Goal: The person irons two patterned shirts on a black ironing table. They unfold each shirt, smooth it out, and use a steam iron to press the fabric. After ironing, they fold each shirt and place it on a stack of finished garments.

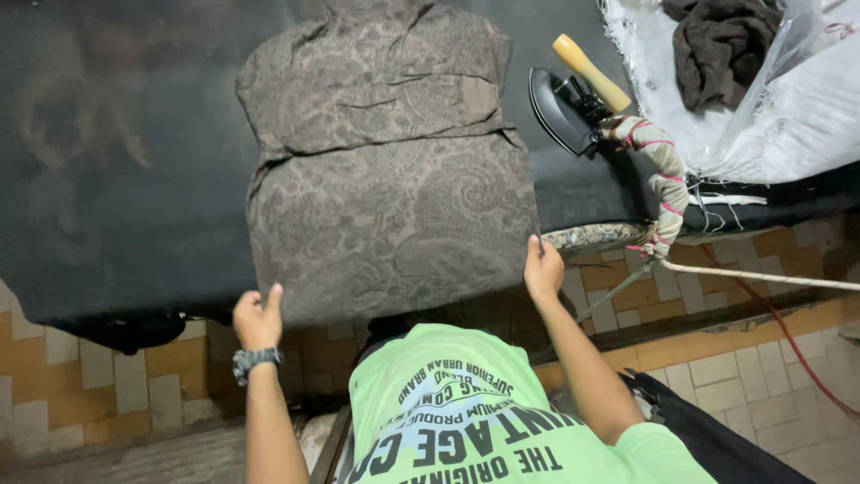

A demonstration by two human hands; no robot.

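Holding: we have the brown paisley garment by its near hem, one hand per corner, the cloth spread flat on the dark padded ironing table.
Left hand: fingers curled, thumb up, pinching the near-left corner of the hem at the table edge. Wristwatch just below it.
Right hand: fingers closed, pinching the near-right corner, cloth pulled taut between our two grips.
Garment position: centre of the table, folded into a rough rectangle, far end bunched and narrower, near edge hanging slightly over the table lip.
Handling, our read: light, soft, limp fabric. No stiffness, so it sags wherever we don't support it. Not fragile, not slippery against the padded cover.
Grip points, our read: corners and hem work best; even two-handed tension keeps creases from forming. A mid-panel grab would bunch it.
Iron: black, wooden handle, parked at the right of the garment, apart from it. Cloth-wrapped cord trails off the table edge.
Far right: white plastic sheet with a dark cloth on it, well apart from our hands.
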